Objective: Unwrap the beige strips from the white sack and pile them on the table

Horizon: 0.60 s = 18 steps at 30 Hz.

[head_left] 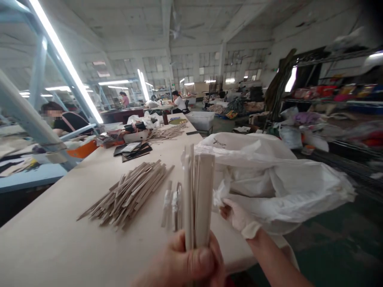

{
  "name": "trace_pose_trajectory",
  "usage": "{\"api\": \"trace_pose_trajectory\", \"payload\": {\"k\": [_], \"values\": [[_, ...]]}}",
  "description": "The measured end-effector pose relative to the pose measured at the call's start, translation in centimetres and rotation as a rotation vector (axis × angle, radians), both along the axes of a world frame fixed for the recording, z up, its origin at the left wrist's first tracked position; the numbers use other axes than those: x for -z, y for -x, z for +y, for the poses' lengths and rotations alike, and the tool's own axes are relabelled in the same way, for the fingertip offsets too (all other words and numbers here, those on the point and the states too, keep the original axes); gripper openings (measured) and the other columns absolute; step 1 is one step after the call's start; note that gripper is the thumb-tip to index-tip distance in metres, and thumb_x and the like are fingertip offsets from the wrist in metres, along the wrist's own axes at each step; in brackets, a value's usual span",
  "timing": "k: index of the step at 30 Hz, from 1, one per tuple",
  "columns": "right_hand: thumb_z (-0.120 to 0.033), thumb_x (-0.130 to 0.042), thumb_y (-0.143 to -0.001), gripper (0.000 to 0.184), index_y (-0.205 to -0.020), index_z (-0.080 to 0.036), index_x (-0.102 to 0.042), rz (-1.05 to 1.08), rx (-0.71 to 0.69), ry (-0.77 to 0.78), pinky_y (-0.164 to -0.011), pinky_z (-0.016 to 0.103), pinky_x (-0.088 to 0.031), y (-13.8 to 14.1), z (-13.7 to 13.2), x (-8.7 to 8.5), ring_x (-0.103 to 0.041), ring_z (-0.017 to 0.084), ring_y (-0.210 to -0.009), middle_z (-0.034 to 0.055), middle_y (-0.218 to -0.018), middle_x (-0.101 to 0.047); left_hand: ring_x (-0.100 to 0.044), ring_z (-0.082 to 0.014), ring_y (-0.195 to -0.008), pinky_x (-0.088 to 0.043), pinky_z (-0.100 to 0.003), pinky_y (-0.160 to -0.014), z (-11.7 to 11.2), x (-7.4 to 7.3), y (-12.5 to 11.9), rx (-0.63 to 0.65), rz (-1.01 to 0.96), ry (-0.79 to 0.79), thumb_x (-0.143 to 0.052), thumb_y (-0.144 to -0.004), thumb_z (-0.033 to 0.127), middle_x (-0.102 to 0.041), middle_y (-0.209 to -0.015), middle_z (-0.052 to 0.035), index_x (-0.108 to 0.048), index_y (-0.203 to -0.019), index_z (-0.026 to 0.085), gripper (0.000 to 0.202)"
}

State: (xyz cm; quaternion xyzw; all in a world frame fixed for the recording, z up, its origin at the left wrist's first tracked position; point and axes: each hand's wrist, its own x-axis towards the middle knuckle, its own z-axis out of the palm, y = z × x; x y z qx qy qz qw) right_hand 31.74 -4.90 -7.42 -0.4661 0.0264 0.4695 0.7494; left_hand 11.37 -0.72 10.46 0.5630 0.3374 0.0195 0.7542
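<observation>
My left hand (pixel 197 261) is closed around an upright bundle of flat beige strips (pixel 203 195), thumb across the front, in the middle of the view. To its right, my right hand (pixel 235 215) wears a pale glove with some fingertips showing bare. Its fingers pinch crumpled white plastic (pixel 220 193) at the near left edge of a large white sack (pixel 287 185). The sack lies slack at the table's right side. Behind the held bundle, small bundles wrapped in clear plastic (pixel 176 199) lie on the table. Further left spreads a loose pile of similar strips (pixel 131 195).
The pale table (pixel 44 235) stretches away forward. Dark flat pieces (pixel 133 150) and more strips (pixel 167 133) lie farther along it. A slanting blue frame (pixel 38 119) with a lamp stands left, where a person (pixel 70 121) sits. Loaded shelves (pixel 344 99) stand right.
</observation>
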Motion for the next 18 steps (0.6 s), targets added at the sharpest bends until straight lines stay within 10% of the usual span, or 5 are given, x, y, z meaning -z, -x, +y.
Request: {"api": "trace_pose_trajectory", "payload": {"k": [3, 9, 18], "values": [[-0.020, -0.066, -0.065, 0.012, -0.070, -0.021, -0.055, 0.111, 0.078, -0.004, -0.051, 0.025, -0.047, 1.3, -0.1, 0.2, -0.059, 0.012, -0.053, -0.0018, -0.061, -0.064, -0.029, -0.0014, -0.034, -0.018, -0.018, -0.034, 2.5, 4.5, -4.6, -0.208, 0.032, -0.245, -0.072, -0.054, 0.048, -0.057, -0.056, 0.0013, -0.056, -0.073, 0.015, 0.042], [-0.033, -0.070, -0.061, 0.022, -0.073, -0.020, -0.056, -0.009, 0.032, 0.027, -0.060, 0.026, -0.046, 3.8, -0.6, -0.8, -0.060, 0.013, -0.064, -0.0021, -0.069, -0.064, -0.030, -0.0017, -0.032, -0.019, -0.018, -0.034, 3.9, 12.8, -10.0, -0.129, 0.119, -0.118, -0.062, -0.064, 0.054, -0.050, -0.049, 0.0044, -0.050, -0.072, 0.014, 0.043], [-0.056, -0.063, -0.064, 0.043, -0.084, -0.018, -0.066, -0.135, -0.149, 0.119, -0.064, 0.032, -0.047, 1.8, -5.6, 0.1, -0.064, 0.019, -0.069, 0.0099, -0.084, -0.069, -0.029, -0.0023, -0.032, -0.022, -0.015, -0.033, 4.4, 13.7, -12.3, -0.195, 0.140, -0.176, -0.066, -0.058, 0.029, -0.035, -0.039, 0.0110, -0.042, -0.064, 0.018, 0.027]]}}
